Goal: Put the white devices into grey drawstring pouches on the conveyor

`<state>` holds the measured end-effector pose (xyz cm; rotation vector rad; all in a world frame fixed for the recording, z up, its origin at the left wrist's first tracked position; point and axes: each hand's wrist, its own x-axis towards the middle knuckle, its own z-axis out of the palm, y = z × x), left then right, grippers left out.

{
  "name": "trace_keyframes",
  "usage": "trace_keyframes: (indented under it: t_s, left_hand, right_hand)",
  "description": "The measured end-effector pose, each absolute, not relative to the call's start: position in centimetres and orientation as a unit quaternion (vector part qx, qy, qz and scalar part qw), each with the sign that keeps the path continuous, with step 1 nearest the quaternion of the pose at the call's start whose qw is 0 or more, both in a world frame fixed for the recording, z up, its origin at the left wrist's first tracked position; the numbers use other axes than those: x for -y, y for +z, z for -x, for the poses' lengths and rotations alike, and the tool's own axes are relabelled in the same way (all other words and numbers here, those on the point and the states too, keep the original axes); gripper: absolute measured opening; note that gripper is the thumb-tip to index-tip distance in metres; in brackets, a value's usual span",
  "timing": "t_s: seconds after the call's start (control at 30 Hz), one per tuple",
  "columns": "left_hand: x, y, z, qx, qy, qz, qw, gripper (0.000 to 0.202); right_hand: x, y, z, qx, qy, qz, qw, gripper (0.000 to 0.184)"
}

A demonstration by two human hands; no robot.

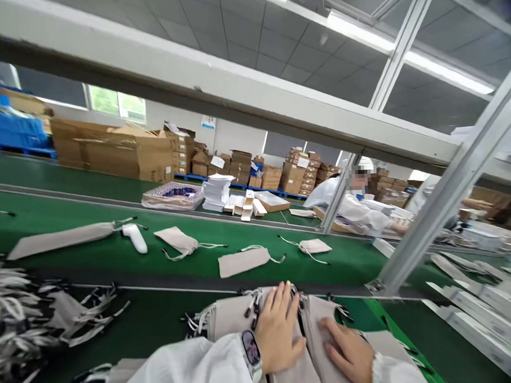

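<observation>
My left hand [280,328] lies flat with its fingers stretched out on a stack of beige drawstring pouches [231,317]. A watch [251,348] is on that wrist, at the end of a white sleeve. To its right, my right hand [349,351] rests on a neighbouring row of beige pouches [318,313], fingers apart and partly blurred. White cords with dark tips stick out at the far ends of the pouches. More pouches [387,344] lie beyond my right wrist.
On the green conveyor belt [115,265] lie several pouches [244,261] and a white handheld device [134,238]. Piled pouches with cords [15,320] are at left, white boxes [481,317] at right. A metal post [441,189] rises on the right. A co-worker [344,201] is across the belt.
</observation>
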<state>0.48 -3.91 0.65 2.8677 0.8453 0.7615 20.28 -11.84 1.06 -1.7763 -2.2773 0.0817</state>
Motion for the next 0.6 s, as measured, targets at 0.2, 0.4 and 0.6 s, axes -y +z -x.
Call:
trace_keyframes:
  t_s: [0.2,0.4,0.6]
  left_hand:
    - [2.2,-1.0,-1.9,-0.272,0.260,-0.922,-0.090,0.055]
    - [0.7,-5.7,-5.2,-0.413,0.405,-0.794,-0.184,0.030]
    - [1.7,-3.2,-3.4,-0.375,0.337,-0.854,-0.127,0.039]
  right_hand:
    - [6.0,5.8,-25.1,0.786,-0.025,0.558,0.266,0.035]
    - [1.2,2.0,-24.7,0.678,-0.073,0.577,0.448,0.041]
    - [-0.9,3.1,-23.1,0.621,-0.132,0.630,0.447,0.039]
